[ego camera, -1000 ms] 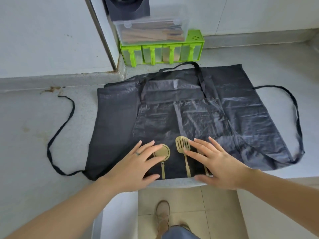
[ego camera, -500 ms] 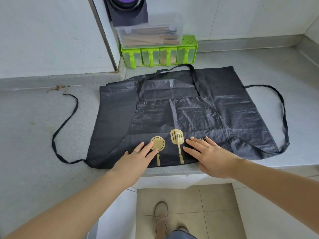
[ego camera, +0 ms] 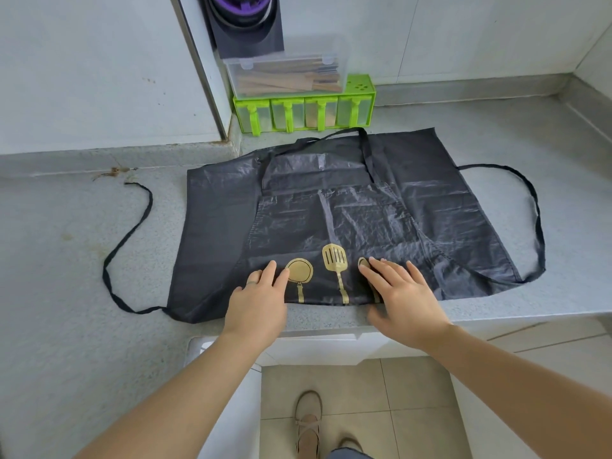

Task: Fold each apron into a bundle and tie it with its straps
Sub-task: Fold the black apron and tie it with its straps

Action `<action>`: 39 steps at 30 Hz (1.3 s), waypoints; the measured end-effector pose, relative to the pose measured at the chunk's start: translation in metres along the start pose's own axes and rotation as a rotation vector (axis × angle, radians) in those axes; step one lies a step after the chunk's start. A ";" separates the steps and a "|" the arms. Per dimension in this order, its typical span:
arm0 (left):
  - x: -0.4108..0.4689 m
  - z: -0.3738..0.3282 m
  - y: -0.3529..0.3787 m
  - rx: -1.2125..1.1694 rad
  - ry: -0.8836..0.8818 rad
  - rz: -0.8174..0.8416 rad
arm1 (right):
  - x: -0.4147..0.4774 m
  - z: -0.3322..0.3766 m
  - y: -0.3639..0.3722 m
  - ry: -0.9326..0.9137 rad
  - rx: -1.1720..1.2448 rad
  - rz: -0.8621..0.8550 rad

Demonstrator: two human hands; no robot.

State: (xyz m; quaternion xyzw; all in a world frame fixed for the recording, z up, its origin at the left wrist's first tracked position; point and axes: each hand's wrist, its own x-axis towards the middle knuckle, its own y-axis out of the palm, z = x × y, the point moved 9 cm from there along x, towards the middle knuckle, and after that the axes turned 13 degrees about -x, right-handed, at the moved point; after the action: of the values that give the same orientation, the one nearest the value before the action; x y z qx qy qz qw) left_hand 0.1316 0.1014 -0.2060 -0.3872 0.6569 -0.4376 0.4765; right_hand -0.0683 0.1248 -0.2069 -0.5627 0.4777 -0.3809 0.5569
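Observation:
A black apron (ego camera: 347, 220) with gold utensil prints lies spread flat on the grey counter (ego camera: 66, 266), its bib folded over the skirt. One waist strap (ego camera: 132, 233) loops out to the left, the other strap (ego camera: 533, 207) curves off to the right, and the neck loop (ego camera: 361, 140) lies at the far edge. My left hand (ego camera: 258, 299) rests flat on the near edge beside the gold pan print. Fingers straight, my right hand (ego camera: 397, 293) presses the near edge to the right of the gold spatula print.
A green box of drawers (ego camera: 304, 114) with a clear utensil box (ego camera: 288, 77) on top stands against the back wall. The counter's front edge (ego camera: 496, 316) runs just under my hands; tiled floor and a shoe (ego camera: 308, 422) show below.
Both hands slid apart along the apron's near edge, uncovering the gold prints. The view shifted so the apron sits farther from me.

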 end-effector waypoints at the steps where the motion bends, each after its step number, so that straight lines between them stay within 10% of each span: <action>1: 0.002 0.002 -0.003 -0.048 -0.010 0.006 | 0.000 0.001 -0.002 -0.001 -0.018 -0.012; 7: 0.020 0.023 -0.015 -0.251 0.000 0.156 | 0.018 -0.015 -0.006 0.050 -0.134 0.000; 23: 0.000 0.046 -0.076 -0.117 -0.180 0.685 | 0.016 -0.087 -0.055 0.089 -0.004 0.864; 39: 0.083 0.102 -0.038 -0.293 -0.152 0.282 | 0.110 -0.114 -0.020 0.203 0.007 0.391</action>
State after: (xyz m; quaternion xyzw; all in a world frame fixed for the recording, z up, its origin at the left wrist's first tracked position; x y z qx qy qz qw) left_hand 0.2134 -0.0086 -0.2108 -0.3885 0.7232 -0.2360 0.5199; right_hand -0.1472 -0.0126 -0.1882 -0.4161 0.6301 -0.3219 0.5711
